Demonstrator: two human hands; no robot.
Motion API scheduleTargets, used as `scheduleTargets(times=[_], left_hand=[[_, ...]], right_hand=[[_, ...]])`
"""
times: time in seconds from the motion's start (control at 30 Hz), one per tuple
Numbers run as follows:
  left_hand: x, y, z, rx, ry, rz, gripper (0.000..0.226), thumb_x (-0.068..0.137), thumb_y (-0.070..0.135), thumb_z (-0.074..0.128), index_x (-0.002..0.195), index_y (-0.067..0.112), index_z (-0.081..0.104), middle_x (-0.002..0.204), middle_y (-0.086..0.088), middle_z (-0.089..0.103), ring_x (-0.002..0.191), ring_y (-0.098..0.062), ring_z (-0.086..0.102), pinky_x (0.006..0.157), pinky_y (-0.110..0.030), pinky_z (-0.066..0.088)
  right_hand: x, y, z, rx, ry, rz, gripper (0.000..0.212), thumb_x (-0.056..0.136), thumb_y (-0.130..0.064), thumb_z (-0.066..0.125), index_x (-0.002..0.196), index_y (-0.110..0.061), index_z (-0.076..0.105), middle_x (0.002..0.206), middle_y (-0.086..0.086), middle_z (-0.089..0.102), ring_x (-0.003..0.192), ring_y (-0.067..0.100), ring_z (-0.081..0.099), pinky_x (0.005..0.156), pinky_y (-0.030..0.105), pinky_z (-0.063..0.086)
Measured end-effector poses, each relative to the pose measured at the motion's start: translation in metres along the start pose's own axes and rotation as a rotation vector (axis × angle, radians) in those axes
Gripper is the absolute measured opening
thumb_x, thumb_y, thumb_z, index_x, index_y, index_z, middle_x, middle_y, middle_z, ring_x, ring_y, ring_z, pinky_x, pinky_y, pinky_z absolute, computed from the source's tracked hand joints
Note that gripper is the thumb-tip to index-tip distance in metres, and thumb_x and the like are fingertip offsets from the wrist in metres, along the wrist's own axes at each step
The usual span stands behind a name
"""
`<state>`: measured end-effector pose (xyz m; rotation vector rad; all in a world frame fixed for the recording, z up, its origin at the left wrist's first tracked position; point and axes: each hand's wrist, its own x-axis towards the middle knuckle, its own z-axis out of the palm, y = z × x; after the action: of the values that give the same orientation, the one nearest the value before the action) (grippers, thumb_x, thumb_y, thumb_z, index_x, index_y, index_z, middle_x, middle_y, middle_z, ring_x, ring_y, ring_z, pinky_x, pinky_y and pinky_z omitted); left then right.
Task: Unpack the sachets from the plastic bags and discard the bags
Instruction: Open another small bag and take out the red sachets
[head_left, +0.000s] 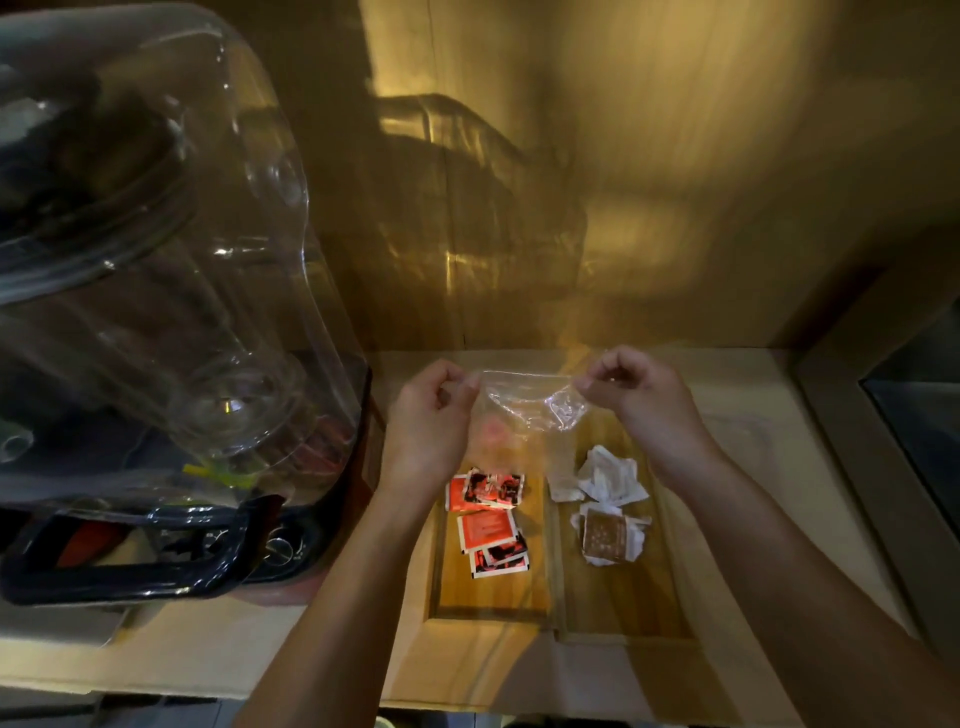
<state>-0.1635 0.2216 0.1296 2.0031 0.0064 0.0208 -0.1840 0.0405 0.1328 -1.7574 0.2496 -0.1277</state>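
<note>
A tray (553, 587) with two compartments sits on the surface (753, 467) at lower centre of the frame. Sachets (488, 519) lie in its left compartment, wrappers (608, 499) in the right one. Above the tray's far end, a bag (524, 400) hangs stretched between the left hand (431, 415) and the right hand (639, 395). A blender (145, 312) fills the left of the frame, beside the tray. A wall (623, 156) stands behind everything.
</note>
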Motion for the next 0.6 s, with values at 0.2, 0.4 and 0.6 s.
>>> scheduleTargets(times=[0.2,0.4,0.6], left_hand=[[-0.007,0.005,0.032,-0.424,-0.178,-0.141,0.011,0.094,0.014,0.049,0.093,0.006,0.056,0.084,-0.009,0.065,0.077,-0.018,0.066,0.068,-0.030,0.056],[-0.015,-0.013,0.063,-0.373,-0.411,-0.130,0.021,0.085,-0.005,0.056,0.069,0.009,0.056,0.073,-0.004,0.065,0.071,-0.015,0.060,0.063,-0.015,0.050],[-0.015,-0.028,0.076,0.067,-0.873,0.034,0.032,0.085,-0.004,0.055,0.075,0.026,0.057,0.086,0.008,0.059,0.085,0.001,0.056,0.071,-0.005,0.042]], right_hand=[[0.001,0.025,-0.032,0.168,0.105,0.301,0.035,0.084,-0.048,0.054,0.089,-0.014,0.058,0.061,0.004,0.054,0.042,0.007,0.048,0.041,0.020,0.035],[-0.002,0.062,-0.059,0.594,-0.097,0.647,0.050,0.077,-0.054,0.058,0.106,-0.014,0.051,0.101,0.022,0.067,0.085,0.032,0.070,0.062,0.040,0.058],[-0.001,0.080,-0.086,0.639,-0.116,0.605,0.031,0.076,0.014,0.049,0.097,-0.008,0.052,0.076,0.017,0.066,0.057,0.023,0.068,0.056,0.036,0.059]])
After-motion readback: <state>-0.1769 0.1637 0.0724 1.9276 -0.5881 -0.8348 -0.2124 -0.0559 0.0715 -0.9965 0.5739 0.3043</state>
